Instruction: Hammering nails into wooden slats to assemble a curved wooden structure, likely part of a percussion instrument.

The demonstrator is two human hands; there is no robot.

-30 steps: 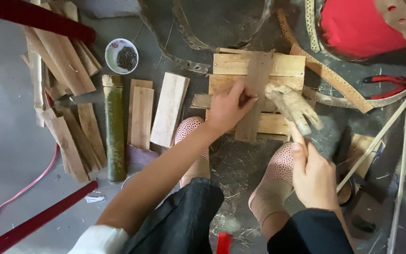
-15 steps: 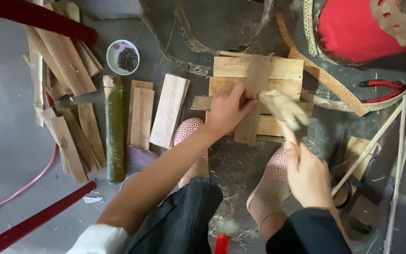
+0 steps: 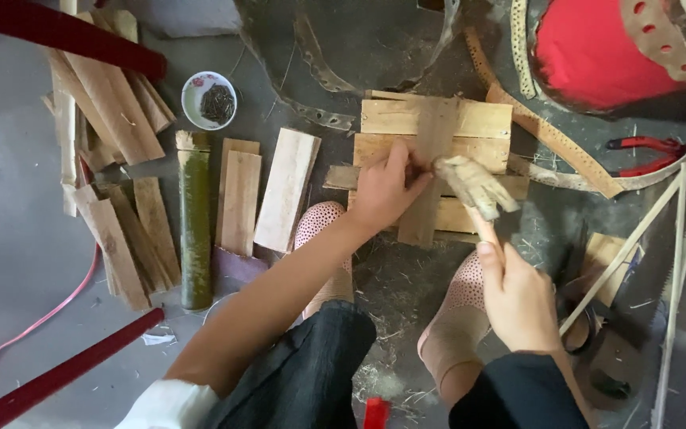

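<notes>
1. The left hand [image 3: 387, 191] presses down on a narrow cross slat [image 3: 430, 171] that lies over a small panel of pale planks [image 3: 470, 119] on the floor. The fingertips pinch together at the slat's right edge; whether a nail stands between them cannot be told.
2. The right hand [image 3: 518, 298] has its grip clamped around the handle of a worn hammer [image 3: 474, 184]. The hammer head hangs just to the right of the left fingertips, over the slat.
3. Done so far, by the look of it: several planks lie side by side as a panel, and one cross slat is laid across them. Nail heads are too small to make out, so how firmly the slat is fixed cannot be told.
4. Left, as I judge it: the slat's lower end, below the left grip, sticks out past the panel and looks unfastened.
5. Well to the left of the left grip lie loose boards [image 3: 283, 191], a green bamboo length [image 3: 195, 222] and a small white bowl of nails [image 3: 209, 99]. That unused stock suggests more work to come.
6. Red-handled pliers [image 3: 645, 155] lie well to the right of the hammer, untouched.
</notes>
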